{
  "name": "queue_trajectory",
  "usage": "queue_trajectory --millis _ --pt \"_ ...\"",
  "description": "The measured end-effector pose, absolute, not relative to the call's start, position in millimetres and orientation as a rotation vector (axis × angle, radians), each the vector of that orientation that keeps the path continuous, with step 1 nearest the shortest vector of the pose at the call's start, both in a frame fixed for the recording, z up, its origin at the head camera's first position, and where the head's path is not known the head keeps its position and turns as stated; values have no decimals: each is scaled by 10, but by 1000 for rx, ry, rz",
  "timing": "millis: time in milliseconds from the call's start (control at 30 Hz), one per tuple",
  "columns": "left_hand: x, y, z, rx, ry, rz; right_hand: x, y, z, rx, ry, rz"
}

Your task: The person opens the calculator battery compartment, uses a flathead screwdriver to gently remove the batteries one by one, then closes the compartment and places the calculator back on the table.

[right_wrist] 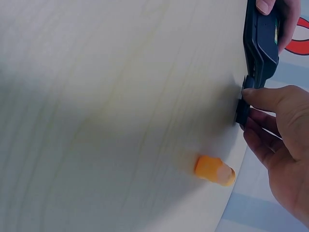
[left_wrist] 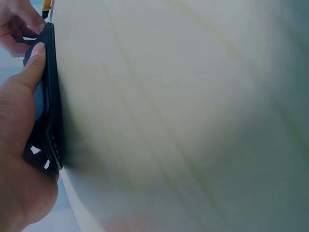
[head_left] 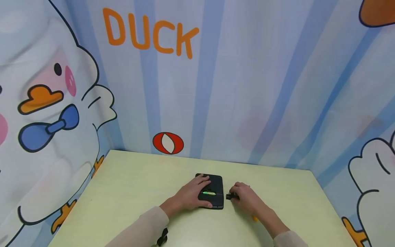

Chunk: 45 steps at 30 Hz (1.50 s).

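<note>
A flat black device (head_left: 218, 183) lies on the table, a green battery (head_left: 209, 193) showing in a slot on its upper face. My left hand (head_left: 192, 193) rests across it with fingers spread, the thumb along its near part. Just right of the device, my right hand (head_left: 245, 197) pinches a small black piece (head_left: 229, 197) between thumb and fingers. That piece (right_wrist: 243, 110) is close to the device's end in the right wrist view; whether they touch I cannot tell. An orange cylinder (right_wrist: 212, 169), partly blurred, lies on the table near the right hand.
The pale yellow table (head_left: 139, 178) ends at a fabric backdrop (head_left: 247, 85) with duck drawings behind and on both sides. A dark strap-like thing (head_left: 162, 237) shows below the left sleeve.
</note>
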<state>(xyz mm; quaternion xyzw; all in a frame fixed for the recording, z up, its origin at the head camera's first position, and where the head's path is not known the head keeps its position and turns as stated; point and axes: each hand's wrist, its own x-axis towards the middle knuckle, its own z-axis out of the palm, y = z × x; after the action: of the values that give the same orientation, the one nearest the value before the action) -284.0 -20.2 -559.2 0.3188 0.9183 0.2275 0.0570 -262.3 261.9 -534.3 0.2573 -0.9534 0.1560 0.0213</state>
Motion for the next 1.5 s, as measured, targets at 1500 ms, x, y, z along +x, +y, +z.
queue_trajectory --millis 1500 --pt "-2837 -195 -5619 983 2799 651 -2447 3049 -5169 734 -2909 429"
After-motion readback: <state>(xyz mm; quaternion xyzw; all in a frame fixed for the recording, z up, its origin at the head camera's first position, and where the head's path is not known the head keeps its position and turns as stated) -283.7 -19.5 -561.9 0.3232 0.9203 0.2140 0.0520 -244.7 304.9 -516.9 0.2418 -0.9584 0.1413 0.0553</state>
